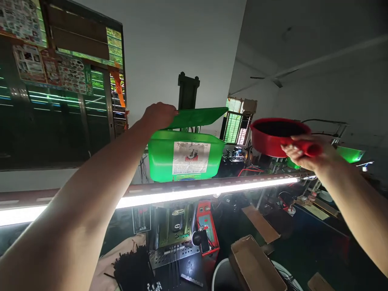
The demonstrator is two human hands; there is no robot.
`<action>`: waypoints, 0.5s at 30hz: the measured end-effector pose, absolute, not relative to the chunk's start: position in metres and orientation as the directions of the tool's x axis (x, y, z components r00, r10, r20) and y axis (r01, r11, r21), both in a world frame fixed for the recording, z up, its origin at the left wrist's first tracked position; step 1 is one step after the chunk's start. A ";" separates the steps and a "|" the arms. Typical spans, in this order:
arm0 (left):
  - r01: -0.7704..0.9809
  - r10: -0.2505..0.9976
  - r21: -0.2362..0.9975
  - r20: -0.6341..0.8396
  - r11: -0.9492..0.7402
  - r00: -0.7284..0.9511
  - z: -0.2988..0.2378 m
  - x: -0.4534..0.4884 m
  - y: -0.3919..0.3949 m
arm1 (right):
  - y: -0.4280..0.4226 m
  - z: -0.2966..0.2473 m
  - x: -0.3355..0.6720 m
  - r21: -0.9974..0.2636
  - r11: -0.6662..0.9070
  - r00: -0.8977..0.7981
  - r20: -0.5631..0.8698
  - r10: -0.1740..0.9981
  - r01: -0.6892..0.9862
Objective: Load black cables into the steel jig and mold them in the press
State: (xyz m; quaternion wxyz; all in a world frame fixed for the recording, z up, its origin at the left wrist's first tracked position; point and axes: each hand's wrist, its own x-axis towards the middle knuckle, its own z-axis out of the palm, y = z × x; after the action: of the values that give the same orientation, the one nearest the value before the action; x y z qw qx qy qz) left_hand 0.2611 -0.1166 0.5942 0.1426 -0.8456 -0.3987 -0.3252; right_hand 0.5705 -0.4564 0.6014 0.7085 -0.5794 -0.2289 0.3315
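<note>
My left hand (160,115) is closed on the edge of a green lid (200,117), holding it tilted up above a green plastic hopper (157,157) with a printed label (191,158) on its front. Off to the right, my right hand (303,155) grips the handle of a red dipper (266,142), a round pan-like scoop. It is raised to about the height of the hopper and stands apart from it. Dark contents show inside the dipper, but I cannot make out what they are. The inside of the hopper is mostly hidden.
A lit tube lamp (182,195) runs across below the hopper. Under it stand a machine (176,226) with a metal bed, a red control box (207,228), a pile of black strands (133,268) and a cardboard box (257,262). A dark column (188,93) rises behind the hopper.
</note>
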 end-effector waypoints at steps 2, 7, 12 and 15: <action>0.795 0.609 0.042 0.667 -0.606 0.429 0.598 0.257 -0.113 | -0.410 0.614 0.569 -0.921 0.083 0.565 -0.161 0.809 -0.380; 0.826 0.638 0.117 0.697 -0.551 0.327 0.619 0.233 -0.094 | -0.327 0.625 0.532 -0.888 0.018 0.354 -0.166 0.920 -0.460; 0.812 0.653 0.181 0.700 -0.556 0.291 0.623 0.219 -0.091 | -0.271 0.612 0.494 -0.923 -0.130 0.272 -0.238 0.932 -0.363; 0.803 0.636 0.169 0.710 -0.571 0.302 0.619 0.223 -0.097 | -0.249 0.599 0.475 -0.950 -0.234 0.295 -0.288 0.911 -0.206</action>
State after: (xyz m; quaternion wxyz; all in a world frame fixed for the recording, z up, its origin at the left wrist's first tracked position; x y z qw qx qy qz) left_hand 0.2232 -0.0974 0.6186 0.1094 -0.7994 -0.4499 -0.3828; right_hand 0.4750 -0.2492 0.5992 0.5432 -0.5938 -0.2970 0.5140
